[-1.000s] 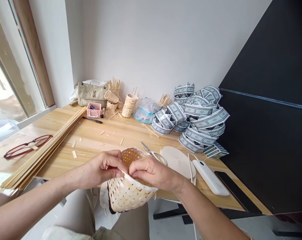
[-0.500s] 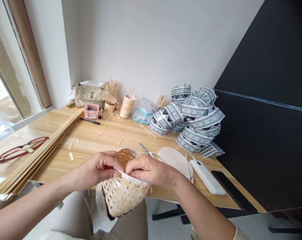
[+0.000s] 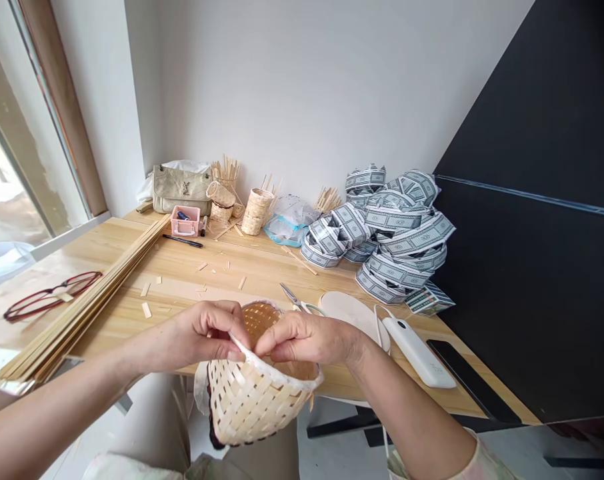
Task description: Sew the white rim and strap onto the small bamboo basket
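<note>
A woven bamboo-strip basket [image 3: 257,407] is tilted over my lap at the table's front edge, its opening facing up and away. White binding [image 3: 287,379] runs along its rim, and dark trim [image 3: 214,427] edges its lower left side. My left hand [image 3: 209,337] is closed on the near rim, pinching the white edge between thumb and fingers. Just above the opening, my right hand [image 3: 312,339] has thumb and forefinger pressed together; anything between them is too small to make out. Scissors [image 3: 296,300] lie beyond the basket.
Long bamboo strips [image 3: 92,293] lie at the left beside red-framed glasses [image 3: 52,297]. Behind stand a pink box [image 3: 185,221], small woven cylinders [image 3: 257,212] and a handbag [image 3: 182,190]. Patterned ribbon rolls [image 3: 397,233], a white power bank [image 3: 418,352] and a black phone-like slab [image 3: 473,380] are right.
My right hand has lifted off the near rim and now sits slightly above it, exposing more white binding. My left hand keeps its pinch. The view has shifted slightly.
</note>
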`<move>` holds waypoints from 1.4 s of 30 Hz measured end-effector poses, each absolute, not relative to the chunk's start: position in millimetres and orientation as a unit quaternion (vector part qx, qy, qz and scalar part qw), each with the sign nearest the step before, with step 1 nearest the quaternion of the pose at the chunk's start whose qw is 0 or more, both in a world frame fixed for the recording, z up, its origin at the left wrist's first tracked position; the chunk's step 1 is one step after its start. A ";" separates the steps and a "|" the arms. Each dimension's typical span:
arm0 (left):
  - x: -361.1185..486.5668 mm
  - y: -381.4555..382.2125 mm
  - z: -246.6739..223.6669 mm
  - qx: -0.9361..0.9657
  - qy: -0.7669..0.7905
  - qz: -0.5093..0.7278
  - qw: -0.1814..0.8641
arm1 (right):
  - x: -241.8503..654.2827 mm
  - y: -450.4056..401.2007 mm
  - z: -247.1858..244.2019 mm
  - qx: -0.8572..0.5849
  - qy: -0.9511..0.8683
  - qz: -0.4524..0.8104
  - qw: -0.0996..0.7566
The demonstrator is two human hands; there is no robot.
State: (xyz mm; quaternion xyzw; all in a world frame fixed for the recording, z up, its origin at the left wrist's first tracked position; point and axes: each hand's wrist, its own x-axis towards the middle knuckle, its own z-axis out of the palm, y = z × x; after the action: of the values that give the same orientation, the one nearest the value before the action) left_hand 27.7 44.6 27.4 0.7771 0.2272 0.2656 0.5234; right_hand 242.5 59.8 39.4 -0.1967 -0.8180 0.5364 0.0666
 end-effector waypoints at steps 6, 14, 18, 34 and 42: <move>27.5 46.3 25.5 0.761 0.226 0.270 0.544 | 237.8 57.3 43.9 -0.217 -0.837 0.498 0.072; 22.6 46.8 24.2 0.752 0.240 0.271 0.551 | 233.1 43.9 55.5 -0.308 -0.869 0.373 0.106; 21.4 47.3 24.5 0.747 0.232 0.259 0.566 | 231.2 42.0 52.6 -0.253 -0.897 0.328 0.156; 23.5 44.3 28.9 0.742 0.214 0.258 0.580 | 234.4 46.4 41.9 -0.182 -0.878 0.414 0.155; 24.6 41.2 30.1 0.758 0.205 0.265 0.560 | 230.4 47.7 39.7 -0.198 -0.834 0.489 0.160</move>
State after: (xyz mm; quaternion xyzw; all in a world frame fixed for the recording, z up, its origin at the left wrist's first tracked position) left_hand 24.6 41.2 30.1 0.7578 0.2050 0.2651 0.5599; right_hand 230.4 47.7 39.7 -0.1977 -0.8341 0.4894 0.1602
